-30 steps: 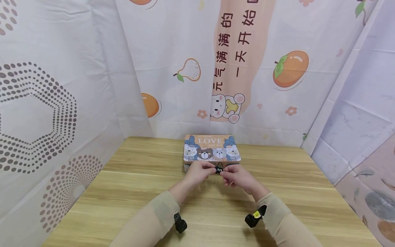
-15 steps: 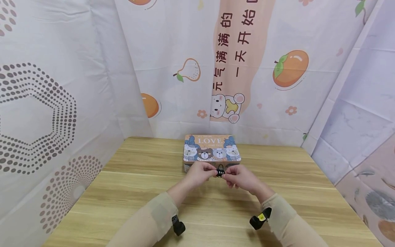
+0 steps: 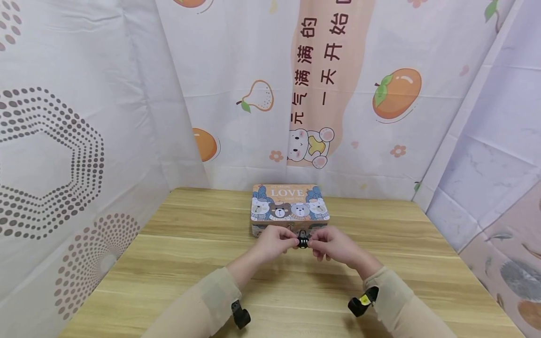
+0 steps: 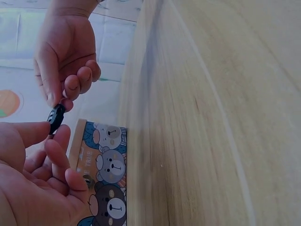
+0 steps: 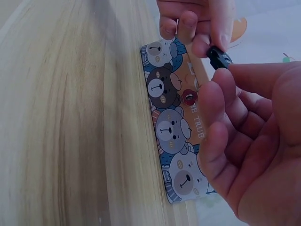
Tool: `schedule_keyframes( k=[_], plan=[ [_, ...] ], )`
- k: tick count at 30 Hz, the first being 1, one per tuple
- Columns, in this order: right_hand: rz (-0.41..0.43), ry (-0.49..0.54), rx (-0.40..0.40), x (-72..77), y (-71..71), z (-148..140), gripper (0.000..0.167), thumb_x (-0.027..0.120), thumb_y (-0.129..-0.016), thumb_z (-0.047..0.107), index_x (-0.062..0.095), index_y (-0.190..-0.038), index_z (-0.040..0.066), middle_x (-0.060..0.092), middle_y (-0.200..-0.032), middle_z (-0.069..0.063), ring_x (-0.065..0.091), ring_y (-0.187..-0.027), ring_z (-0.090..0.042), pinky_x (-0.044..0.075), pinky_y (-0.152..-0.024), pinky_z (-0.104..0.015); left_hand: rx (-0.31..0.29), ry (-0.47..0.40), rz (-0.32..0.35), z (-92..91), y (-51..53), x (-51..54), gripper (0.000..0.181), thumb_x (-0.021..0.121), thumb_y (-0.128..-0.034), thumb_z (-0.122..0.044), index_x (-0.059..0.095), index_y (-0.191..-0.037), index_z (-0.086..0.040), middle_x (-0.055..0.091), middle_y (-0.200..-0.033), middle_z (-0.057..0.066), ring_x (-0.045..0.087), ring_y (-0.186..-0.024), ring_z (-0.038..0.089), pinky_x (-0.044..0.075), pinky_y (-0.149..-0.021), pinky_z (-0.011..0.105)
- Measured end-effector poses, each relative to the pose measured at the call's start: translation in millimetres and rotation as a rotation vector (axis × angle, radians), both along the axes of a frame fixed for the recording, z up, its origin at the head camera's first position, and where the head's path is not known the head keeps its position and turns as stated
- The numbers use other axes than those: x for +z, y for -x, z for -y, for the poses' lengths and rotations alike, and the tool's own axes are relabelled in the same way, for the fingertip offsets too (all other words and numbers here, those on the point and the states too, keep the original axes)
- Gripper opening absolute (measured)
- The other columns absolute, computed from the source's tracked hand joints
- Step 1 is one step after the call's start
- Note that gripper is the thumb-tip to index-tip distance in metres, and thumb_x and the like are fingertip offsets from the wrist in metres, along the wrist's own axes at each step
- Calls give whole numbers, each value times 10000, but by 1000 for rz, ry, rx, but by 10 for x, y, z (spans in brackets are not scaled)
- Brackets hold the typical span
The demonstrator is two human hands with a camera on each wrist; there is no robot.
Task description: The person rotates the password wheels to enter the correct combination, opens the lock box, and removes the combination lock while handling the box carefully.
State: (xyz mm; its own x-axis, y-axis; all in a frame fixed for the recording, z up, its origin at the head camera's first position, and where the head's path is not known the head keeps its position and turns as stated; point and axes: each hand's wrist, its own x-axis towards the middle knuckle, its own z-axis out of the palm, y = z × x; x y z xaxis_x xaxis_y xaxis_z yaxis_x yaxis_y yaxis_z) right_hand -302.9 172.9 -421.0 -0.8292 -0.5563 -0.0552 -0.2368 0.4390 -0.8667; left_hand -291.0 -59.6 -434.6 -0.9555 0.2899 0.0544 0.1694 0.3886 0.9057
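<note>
A small black combination padlock (image 3: 303, 242) is held between both hands, just in front of the tin box (image 3: 290, 209) printed with bears and "LOVE". My left hand (image 3: 274, 243) pinches one side of it between thumb and fingertips. Opposite, my right hand (image 3: 336, 245) pinches the other side. Above the lock body stands its shackle; whether it is latched cannot be told. Light number wheels show on the padlock (image 4: 56, 117) in the left wrist view. Seen from the right wrist, the box's clasp (image 5: 189, 97) is apart from the padlock (image 5: 218, 57).
The wooden table (image 3: 203, 225) carries the box near its back edge. Behind it hangs a white curtain (image 3: 236, 61) with fruit prints, and patterned cloth (image 3: 127, 61) walls the left side. A small black camera (image 3: 241, 314) is strapped to each forearm.
Both hands have drawn the padlock slightly toward the body, away from the box front. The right forearm has shifted outward a little; the box has stayed put.
</note>
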Motion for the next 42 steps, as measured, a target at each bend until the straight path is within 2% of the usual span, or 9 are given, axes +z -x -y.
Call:
schedule_keyframes(
  k=[7,10,14,16,22,29,36,42],
  plan=[
    [9,-53,60,-33,-52,-7,255,608,-1028,169,719,-951,-47,684,-743,-75,629,-663,-165,508,-551,-306,-55,86,19,27,-50,-36,137,707,-965,-201,782,-864,-147,723,-765,-43,564,-660,126,449,-576,266],
    [32,-74,101,-63,-80,11,262,605,-1023,160,723,-911,-46,690,-734,-81,637,-650,-157,485,-542,-267,-82,148,33,30,-71,-52,174,704,-958,-196,772,-803,-154,709,-745,-25,493,-589,106,386,-515,250],
    [71,-89,138,-117,-114,43,257,617,-1015,157,724,-868,-24,690,-715,-86,628,-622,-161,422,-500,-230,-117,242,14,29,-107,-79,220,703,-944,-158,756,-733,-133,701,-710,-9,385,-514,79,288,-462,231],
    [77,-94,149,-146,-128,59,252,625,-1011,161,722,-852,-9,690,-710,-83,627,-613,-165,412,-490,-230,-128,269,8,30,-127,-93,218,704,-937,-136,753,-724,-124,704,-696,1,377,-503,68,279,-454,221],
    [86,-91,158,-223,-156,92,234,635,-1002,139,706,-825,2,684,-696,-88,611,-577,-158,416,-475,-227,-133,278,25,35,-182,-123,193,712,-917,-104,752,-729,-128,698,-677,-13,473,-514,74,354,-461,212],
    [134,-110,177,-278,-189,135,234,609,-1010,109,689,-824,-7,675,-680,-78,568,-533,-119,376,-436,-202,-138,295,47,16,-207,-203,200,715,-888,-62,743,-693,-94,687,-631,1,465,-482,69,333,-446,204],
    [89,-195,220,-299,-203,178,231,599,-1009,107,683,-804,41,651,-657,-37,551,-523,-111,379,-429,-198,-139,352,50,-4,-249,-233,216,735,-848,-51,712,-639,-103,655,-574,-18,482,-490,67,338,-451,196],
    [94,-226,234,-280,-226,224,226,588,-1014,85,665,-808,30,624,-641,-65,539,-510,-136,389,-435,-216,-131,406,42,-16,-276,-235,224,742,-828,-54,691,-618,-114,654,-555,-14,480,-493,70,330,-456,199]
  ],
)
